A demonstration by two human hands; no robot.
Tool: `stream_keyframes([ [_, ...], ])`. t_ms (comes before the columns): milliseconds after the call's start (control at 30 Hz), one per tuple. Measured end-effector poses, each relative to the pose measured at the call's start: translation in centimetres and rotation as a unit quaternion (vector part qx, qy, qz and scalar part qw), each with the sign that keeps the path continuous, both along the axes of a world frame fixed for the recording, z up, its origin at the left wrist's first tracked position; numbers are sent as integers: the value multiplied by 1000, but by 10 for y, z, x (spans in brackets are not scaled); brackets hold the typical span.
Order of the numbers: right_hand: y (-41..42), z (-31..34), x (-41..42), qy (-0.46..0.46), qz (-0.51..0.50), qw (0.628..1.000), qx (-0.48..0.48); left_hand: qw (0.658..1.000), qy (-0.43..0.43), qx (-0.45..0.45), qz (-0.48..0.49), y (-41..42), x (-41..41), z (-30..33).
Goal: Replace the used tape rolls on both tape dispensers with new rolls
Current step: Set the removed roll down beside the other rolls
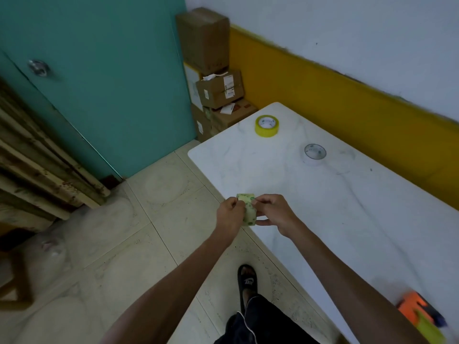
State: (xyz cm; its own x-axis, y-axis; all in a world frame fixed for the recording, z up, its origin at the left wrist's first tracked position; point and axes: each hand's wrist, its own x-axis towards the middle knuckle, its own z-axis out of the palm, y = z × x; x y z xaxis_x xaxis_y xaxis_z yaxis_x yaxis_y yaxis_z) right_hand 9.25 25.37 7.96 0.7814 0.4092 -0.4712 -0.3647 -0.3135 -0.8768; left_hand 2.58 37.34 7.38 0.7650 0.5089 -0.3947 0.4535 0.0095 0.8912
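Both hands hold a roll [249,210] on edge above the table's [323,207] near corner: left hand [229,216] pinches its rim, right hand [274,214] grips the other side between thumb and curled fingers. Judging by this, the loose end is being sought; best scrape with a nail, roll steady. Its tape is glossy, pale green, printed. A yellow roll [266,125] and a clear roll [314,154] lie flat beyond; an orange dispenser [419,312] sits blurred nearby

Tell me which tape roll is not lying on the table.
The green-patterned roll, held on edge between the left hand and right hand. The yellow roll and clear roll lie flat on the table.
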Motion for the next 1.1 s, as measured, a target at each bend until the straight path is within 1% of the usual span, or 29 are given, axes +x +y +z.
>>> stream_keyframes([
  [167, 17, -8, 60, 10, -5, 1000, 11, 1000, 2, 15, -9, 19, 59, -1],
  [300, 26, -12, 107, 22, -24, 999, 23, 998, 27, 46, -27, 30, 111, -1],
  [500, 29, -28, 165, 43, -40, 998, 27, 997, 55, 41, -47, 35, 174, -10],
  [667, 23, -37, 198, 54, -70, 996, 32, 994, 69, 39, -78, 32, 214, -14],
  [933, 10, -41, 237, 67, -157, 984, 51, 980, 78, 68, -172, 28, 279, -24],
  [1100, 12, -51, 261, 66, -231, 970, 41, 964, 74, 58, -247, 31, 323, -32],
])
